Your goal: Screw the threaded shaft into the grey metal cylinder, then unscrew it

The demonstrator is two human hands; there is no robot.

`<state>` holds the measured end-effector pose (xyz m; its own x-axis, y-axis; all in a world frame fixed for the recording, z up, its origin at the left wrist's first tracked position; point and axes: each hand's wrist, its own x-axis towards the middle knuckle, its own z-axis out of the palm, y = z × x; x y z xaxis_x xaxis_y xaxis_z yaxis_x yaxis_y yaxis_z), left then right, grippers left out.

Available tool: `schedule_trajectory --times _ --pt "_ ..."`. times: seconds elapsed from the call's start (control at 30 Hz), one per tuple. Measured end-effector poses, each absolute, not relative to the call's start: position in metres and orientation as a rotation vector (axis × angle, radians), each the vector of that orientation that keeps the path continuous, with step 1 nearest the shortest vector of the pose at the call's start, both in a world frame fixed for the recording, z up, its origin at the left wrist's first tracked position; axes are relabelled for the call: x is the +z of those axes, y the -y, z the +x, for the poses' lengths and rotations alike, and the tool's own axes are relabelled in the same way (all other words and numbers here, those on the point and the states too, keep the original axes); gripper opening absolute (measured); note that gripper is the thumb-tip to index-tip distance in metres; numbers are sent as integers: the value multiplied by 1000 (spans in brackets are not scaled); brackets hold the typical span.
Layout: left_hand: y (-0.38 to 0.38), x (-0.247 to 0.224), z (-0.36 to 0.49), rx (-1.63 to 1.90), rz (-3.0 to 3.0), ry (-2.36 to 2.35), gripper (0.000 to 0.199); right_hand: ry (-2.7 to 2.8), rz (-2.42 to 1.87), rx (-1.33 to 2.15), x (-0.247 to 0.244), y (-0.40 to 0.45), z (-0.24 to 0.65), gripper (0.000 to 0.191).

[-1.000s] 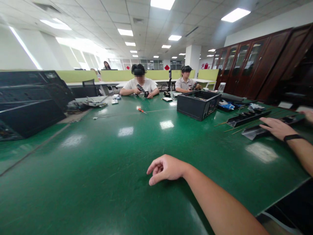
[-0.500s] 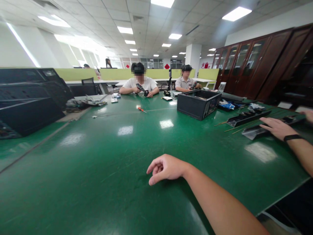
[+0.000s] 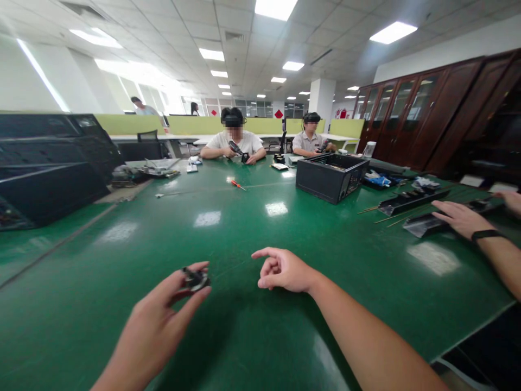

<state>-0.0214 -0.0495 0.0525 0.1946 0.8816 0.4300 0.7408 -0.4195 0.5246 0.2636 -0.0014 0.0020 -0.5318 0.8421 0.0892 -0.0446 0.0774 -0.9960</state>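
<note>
My left hand (image 3: 163, 307) is above the green tabletop (image 3: 228, 233), its thumb and fingers closed on a small dark part (image 3: 196, 278). That part is black with a paler, shiny edge; blur and the fingers hide its exact kind. To the right of it, my right hand (image 3: 285, 270) hovers over the table with nothing in it. Its index finger points left, the other fingers are loosely curled, and the thumb stands apart from the index finger. A gap of bare tabletop separates the two hands.
Farther off lie a red-handled screwdriver (image 3: 237, 185) and an open black computer case (image 3: 331, 176). Dark metal channels (image 3: 413, 202) and thin rods lie at right, beside a co-worker's hands (image 3: 464, 217). Large black cases (image 3: 52, 168) stand at left. Two people sit across the table.
My left hand has come into view from below, bringing the small dark part. My right hand has shifted slightly right, and its index finger has straightened out.
</note>
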Motion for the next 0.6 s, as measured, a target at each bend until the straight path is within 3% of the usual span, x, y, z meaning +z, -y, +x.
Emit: schedule_trajectory --times 0.17,0.3,0.37,0.6 --pt "21 30 43 952 2266 -1310 53 1780 -870 1154 4 3 263 72" --pt "19 16 46 930 2340 -1213 20 1924 -956 1011 2 6 260 74" --pt "20 14 42 909 2395 -1131 13 1973 -968 1020 3 7 259 71" --pt "20 12 42 935 2368 -1025 21 2106 -1051 862 13 14 260 48"
